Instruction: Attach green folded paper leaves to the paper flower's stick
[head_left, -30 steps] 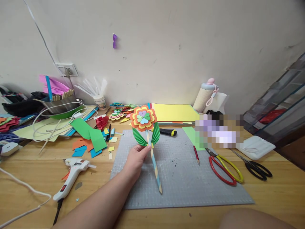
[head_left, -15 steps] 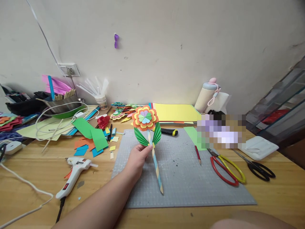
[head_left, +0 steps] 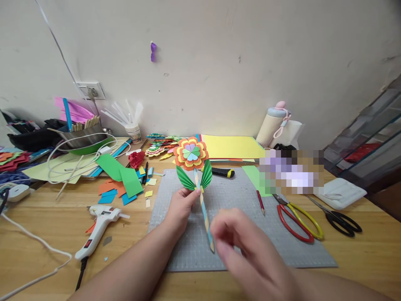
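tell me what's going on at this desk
A person's left grip holds a paper flower by its striped stem, where the green leaves join it, over a grey cutting mat. The right grip, curled and blurred, is by the stem's lower end; whether they touch is unclear. A glue gun lies on the left.

Bare hands [head_left: 180, 210], bare forearms [head_left: 133, 257]

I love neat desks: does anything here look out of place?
Yes: a white cable loops messily across the metal bowl and papers, and coloured scraps lie scattered near the glue gun. The held paper flower looks undamaged.
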`<move>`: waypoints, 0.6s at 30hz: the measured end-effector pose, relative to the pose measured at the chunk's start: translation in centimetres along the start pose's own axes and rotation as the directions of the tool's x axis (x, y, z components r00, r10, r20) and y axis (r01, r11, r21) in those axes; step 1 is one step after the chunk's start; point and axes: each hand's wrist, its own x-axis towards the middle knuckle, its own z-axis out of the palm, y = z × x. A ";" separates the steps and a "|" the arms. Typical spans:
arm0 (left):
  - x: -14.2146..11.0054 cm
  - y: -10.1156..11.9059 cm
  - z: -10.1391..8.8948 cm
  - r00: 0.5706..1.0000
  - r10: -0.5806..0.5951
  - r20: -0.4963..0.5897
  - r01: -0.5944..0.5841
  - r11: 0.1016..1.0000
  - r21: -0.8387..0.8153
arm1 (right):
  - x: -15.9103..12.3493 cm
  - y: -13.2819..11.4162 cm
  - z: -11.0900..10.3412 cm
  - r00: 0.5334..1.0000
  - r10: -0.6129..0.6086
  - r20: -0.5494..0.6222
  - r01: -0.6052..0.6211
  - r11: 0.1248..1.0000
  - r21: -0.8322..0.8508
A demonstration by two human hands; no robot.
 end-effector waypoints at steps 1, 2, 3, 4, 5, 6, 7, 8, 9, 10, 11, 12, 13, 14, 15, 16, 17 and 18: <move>-0.1 0.1 0.0 1.000 0.006 -0.001 -0.006 1.000 -0.004 | 1.7 0.5 0.1 0.981 0.192 -0.043 -0.182 0.968 0.171; -0.1 0.3 0.1 1.000 0.016 -0.003 -0.016 1.000 -0.005 | 3.1 1.1 0.1 0.931 0.352 -0.098 -0.297 0.885 0.359; -0.1 0.4 0.1 1.000 0.026 -0.006 -0.026 1.000 -0.003 | 4.2 1.7 0.3 0.872 0.477 -0.111 -0.361 0.780 0.512; -0.2 0.5 0.1 0.999 0.034 -0.011 -0.034 0.999 0.002 | 4.9 2.4 0.5 0.821 0.565 -0.081 -0.415 0.688 0.595; -0.1 0.6 0.1 0.999 0.041 -0.018 -0.041 0.999 0.008 | 5.3 3.1 0.8 0.794 0.607 -0.034 -0.460 0.637 0.619; -0.1 0.7 0.1 0.999 0.047 -0.026 -0.047 0.999 0.016 | 5.3 3.8 1.2 0.790 0.612 0.042 -0.512 0.619 0.596; -0.1 0.7 0.0 0.998 0.052 -0.031 -0.051 0.998 0.025 | 5.2 4.4 1.5 0.797 0.596 0.095 -0.537 0.629 0.563; -0.1 0.8 0.0 0.998 0.055 -0.033 -0.053 0.998 0.033 | 5.0 5.0 1.8 0.810 0.576 0.115 -0.539 0.653 0.532; -0.1 0.8 0.0 0.998 0.057 -0.031 -0.055 0.998 0.038 | 4.8 5.4 2.0 0.825 0.552 0.119 -0.529 0.681 0.507; -0.2 0.9 0.0 0.998 0.057 -0.029 -0.056 0.998 0.041 | 4.7 5.7 2.1 0.842 0.526 0.115 -0.510 0.709 0.488; -0.2 0.9 0.1 0.998 0.053 -0.024 -0.052 0.998 0.041 | 4.6 6.0 2.1 0.857 0.503 0.112 -0.491 0.731 0.475; -0.4 1.0 0.2 0.999 0.045 -0.013 -0.045 0.998 0.036 | 4.7 6.2 2.0 0.868 0.482 0.118 -0.477 0.747 0.463; -0.6 1.1 0.3 0.999 0.032 0.003 -0.032 0.999 0.027 | 4.8 6.3 1.9 0.875 0.464 0.135 -0.472 0.759 0.450; -0.8 1.2 0.5 1.000 0.016 0.022 -0.016 1.000 0.017 | 4.9 6.4 1.8 0.878 0.450 0.161 -0.473 0.767 0.435; -1.0 1.3 0.6 0.999 -0.003 0.044 0.002 1.000 0.008 | 5.1 6.4 1.6 0.876 0.445 0.185 -0.480 0.770 0.420; -1.1 1.4 0.8 0.998 -0.018 0.065 0.018 1.000 -0.001 | 5.2 6.5 1.5 0.871 0.447 0.203 -0.491 0.770 0.407; -1.3 1.5 0.8 0.996 -0.030 0.084 0.030 1.000 -0.007 | 5.3 6.5 1.4 0.864 0.453 0.218 -0.502 0.768 0.397; -1.4 1.5 0.9 0.995 -0.035 0.096 0.036 0.999 -0.010 | 5.4 6.5 1.3 0.857 0.461 0.229 -0.515 0.763 0.391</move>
